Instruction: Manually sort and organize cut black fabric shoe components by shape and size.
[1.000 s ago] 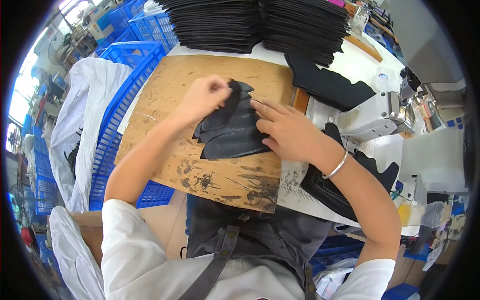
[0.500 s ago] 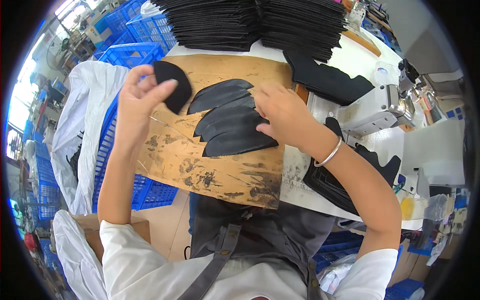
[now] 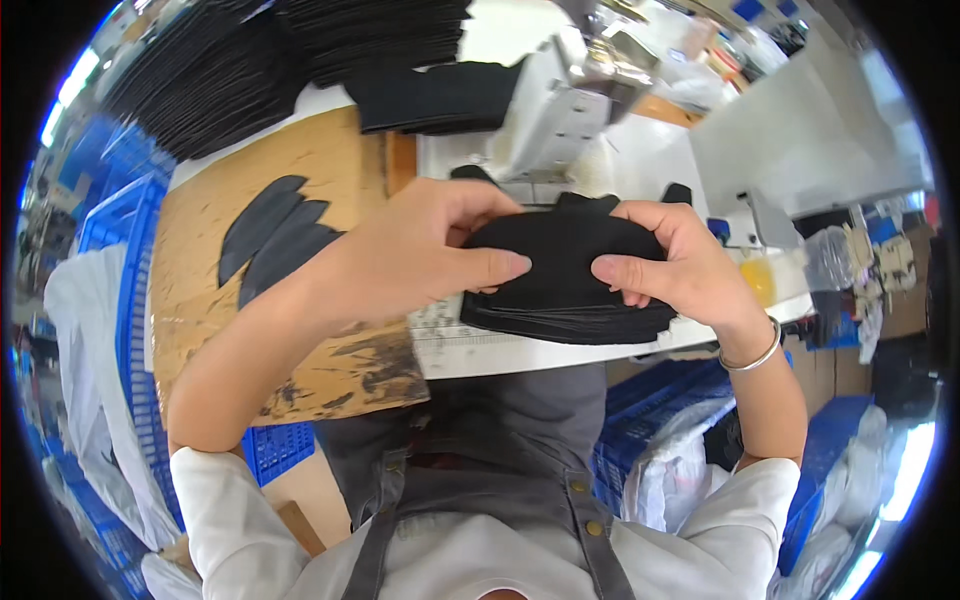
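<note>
Nearest of all is the person's grey apron (image 3: 520, 470) over white sleeves, with blue plastic crates (image 3: 690, 420) under the counter edge to the right. Just beyond, above the near edge of the white counter (image 3: 520, 350), both hands are clamped on one stack of black fabric pieces (image 3: 570, 285): the left hand (image 3: 420, 250) grips its left end with the thumb lying along the front face, and the right hand (image 3: 680, 265), a silver bangle (image 3: 752, 355) on its wrist, grips the right end with its thumb pointing in toward the other. Thumbs in front and fingers curled behind pinch the layers together, which looks like a way to keep the cut edges squared and the pile from fanning out; the stack is lifted a little clear of the counter rather than resting flat on it. To the left lies a worn brown board (image 3: 300, 300), stained dark near its near edge, and on it a few loose black crescent-shaped pieces (image 3: 275, 240) are spread overlapping, apart from the held stack, seemingly laid out singly where they are easy to pick up. Farther off, a white sewing machine (image 3: 565, 120) stands just behind the hands, and at the far left tall piles of black cut pieces (image 3: 250, 60) are stored within reach.
</note>
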Action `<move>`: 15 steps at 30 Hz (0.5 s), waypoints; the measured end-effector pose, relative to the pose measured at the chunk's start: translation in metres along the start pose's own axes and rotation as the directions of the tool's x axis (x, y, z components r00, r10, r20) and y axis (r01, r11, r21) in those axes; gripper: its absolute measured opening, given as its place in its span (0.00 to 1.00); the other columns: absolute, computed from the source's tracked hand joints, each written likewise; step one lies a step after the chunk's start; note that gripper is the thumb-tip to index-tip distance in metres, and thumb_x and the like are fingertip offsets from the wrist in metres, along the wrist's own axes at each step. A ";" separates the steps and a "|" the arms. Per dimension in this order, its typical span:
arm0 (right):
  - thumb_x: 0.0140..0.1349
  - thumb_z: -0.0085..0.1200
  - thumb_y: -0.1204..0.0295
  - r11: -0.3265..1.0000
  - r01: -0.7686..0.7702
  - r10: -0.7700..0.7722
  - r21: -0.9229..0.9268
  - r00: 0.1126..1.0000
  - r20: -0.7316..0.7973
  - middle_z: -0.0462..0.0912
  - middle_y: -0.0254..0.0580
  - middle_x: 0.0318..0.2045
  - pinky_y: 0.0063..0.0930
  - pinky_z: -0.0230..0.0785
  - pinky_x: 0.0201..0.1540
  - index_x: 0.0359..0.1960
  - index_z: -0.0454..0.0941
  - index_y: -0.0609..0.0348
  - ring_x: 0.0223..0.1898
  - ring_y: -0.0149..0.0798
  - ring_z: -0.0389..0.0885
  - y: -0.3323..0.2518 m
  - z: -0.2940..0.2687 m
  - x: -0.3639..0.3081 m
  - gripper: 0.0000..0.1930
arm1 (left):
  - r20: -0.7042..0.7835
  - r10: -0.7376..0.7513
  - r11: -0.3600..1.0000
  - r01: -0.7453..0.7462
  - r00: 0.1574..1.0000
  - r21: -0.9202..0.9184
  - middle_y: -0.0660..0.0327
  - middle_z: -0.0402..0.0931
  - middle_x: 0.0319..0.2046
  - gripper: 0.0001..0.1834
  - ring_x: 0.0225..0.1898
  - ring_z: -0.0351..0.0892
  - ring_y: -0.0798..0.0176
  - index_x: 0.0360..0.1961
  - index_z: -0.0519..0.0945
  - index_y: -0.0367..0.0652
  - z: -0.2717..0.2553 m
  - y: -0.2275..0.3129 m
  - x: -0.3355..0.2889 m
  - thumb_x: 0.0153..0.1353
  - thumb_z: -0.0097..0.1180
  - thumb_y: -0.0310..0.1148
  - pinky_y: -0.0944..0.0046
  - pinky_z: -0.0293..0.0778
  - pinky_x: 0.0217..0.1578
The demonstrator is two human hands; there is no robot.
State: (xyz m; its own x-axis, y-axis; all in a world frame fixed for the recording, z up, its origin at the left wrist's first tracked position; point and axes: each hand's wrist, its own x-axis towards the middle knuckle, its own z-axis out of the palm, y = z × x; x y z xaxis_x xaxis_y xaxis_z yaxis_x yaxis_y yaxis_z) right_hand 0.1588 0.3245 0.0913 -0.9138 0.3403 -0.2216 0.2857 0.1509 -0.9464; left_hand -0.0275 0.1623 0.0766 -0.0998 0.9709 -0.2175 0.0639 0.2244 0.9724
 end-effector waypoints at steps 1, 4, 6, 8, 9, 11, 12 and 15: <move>0.56 0.62 0.69 0.995 -0.057 0.057 -0.087 0.998 0.006 0.78 0.32 0.21 0.16 0.67 0.24 0.37 0.77 0.66 0.22 0.21 0.74 0.002 -0.007 -0.006 0.13 | 0.026 0.003 1.000 -0.003 1.000 -0.004 0.66 0.76 0.34 0.14 0.35 0.75 0.76 0.43 0.75 0.35 0.004 0.001 0.011 0.58 0.61 0.27 0.75 0.71 0.35; 0.55 0.63 0.68 0.965 -0.152 0.138 -0.215 0.987 -0.080 0.76 0.35 0.18 0.17 0.66 0.21 0.34 0.76 0.67 0.19 0.23 0.74 0.016 -0.018 -0.016 0.14 | 0.142 -0.043 0.961 0.002 0.989 0.277 0.65 0.75 0.25 0.13 0.27 0.72 0.76 0.35 0.77 0.35 0.020 0.004 0.041 0.57 0.63 0.34 0.71 0.68 0.27; 0.55 0.63 0.67 0.964 -0.077 0.064 -0.255 0.996 -0.059 0.76 0.36 0.18 0.17 0.66 0.21 0.31 0.76 0.68 0.19 0.23 0.75 0.025 -0.025 -0.017 0.14 | 0.090 0.024 0.852 -0.068 0.996 0.519 0.61 0.67 0.16 0.20 0.19 0.62 0.73 0.23 0.74 0.33 0.032 0.003 0.052 0.54 0.65 0.42 0.66 0.61 0.21; 0.54 0.64 0.67 0.965 -0.091 0.076 -0.247 0.995 -0.069 0.76 0.36 0.17 0.19 0.65 0.21 0.29 0.75 0.68 0.18 0.23 0.73 0.026 -0.030 -0.017 0.14 | 0.068 0.074 0.815 -0.100 0.995 0.570 0.59 0.63 0.14 0.23 0.18 0.59 0.70 0.21 0.72 0.33 0.041 -0.001 0.059 0.53 0.65 0.44 0.64 0.59 0.20; 0.53 0.64 0.68 0.948 -0.067 0.051 -0.311 0.997 -0.060 0.76 0.37 0.17 0.20 0.64 0.22 0.28 0.75 0.67 0.19 0.23 0.72 0.028 -0.033 -0.017 0.14 | 0.038 0.126 0.774 -0.122 0.991 0.621 0.58 0.59 0.13 0.26 0.17 0.55 0.68 0.18 0.70 0.33 0.045 -0.002 0.061 0.51 0.66 0.46 0.63 0.57 0.19; 0.51 0.65 0.70 0.911 -0.053 0.033 -0.410 0.998 -0.057 0.75 0.41 0.17 0.24 0.64 0.25 0.28 0.75 0.68 0.20 0.26 0.69 0.030 -0.037 -0.017 0.13 | 0.037 0.137 0.749 -0.128 0.990 0.650 0.58 0.57 0.12 0.28 0.16 0.55 0.66 0.16 0.68 0.33 0.047 -0.003 0.064 0.51 0.66 0.47 0.62 0.57 0.19; 0.51 0.65 0.70 0.912 -0.063 0.040 -0.405 0.997 -0.063 0.75 0.41 0.17 0.24 0.64 0.25 0.28 0.75 0.68 0.20 0.26 0.69 0.032 -0.038 -0.016 0.13 | 0.030 0.150 0.722 -0.131 0.988 0.680 0.58 0.55 0.11 0.29 0.16 0.55 0.65 0.15 0.67 0.33 0.048 -0.003 0.065 0.50 0.66 0.48 0.62 0.57 0.19; 0.50 0.67 0.71 0.911 0.027 -0.044 -0.411 0.999 -0.031 0.72 0.31 0.18 0.21 0.62 0.24 0.27 0.74 0.64 0.21 0.22 0.67 0.036 -0.040 -0.016 0.13 | 0.022 0.094 0.714 -0.083 0.995 0.695 0.57 0.56 0.11 0.30 0.15 0.55 0.63 0.15 0.66 0.34 0.048 0.000 0.065 0.49 0.67 0.50 0.60 0.56 0.19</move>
State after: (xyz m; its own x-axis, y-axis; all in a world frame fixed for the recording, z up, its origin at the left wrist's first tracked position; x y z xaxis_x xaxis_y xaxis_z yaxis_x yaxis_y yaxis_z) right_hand 0.1948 0.3618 0.0704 -0.9160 0.3622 -0.1724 0.3542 0.5284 -0.7716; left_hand 0.0135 0.2291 0.0587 -0.0711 0.9893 -0.1272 0.7438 0.1375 0.6541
